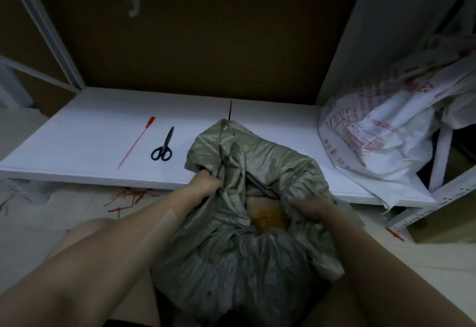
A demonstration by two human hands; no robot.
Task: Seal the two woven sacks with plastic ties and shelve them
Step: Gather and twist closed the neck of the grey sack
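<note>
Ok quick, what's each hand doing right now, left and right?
Left hand: closed, gripping the left edge of the grey sack at its open mouth.
Right hand: closed, gripping the right edge of the same mouth.

The shelf [77,133] lies bare left of the red tie [136,142] and scissors [163,147]. The grey sack [257,249] blocks its front middle, and the white sack [373,133] fills the right end.
</note>
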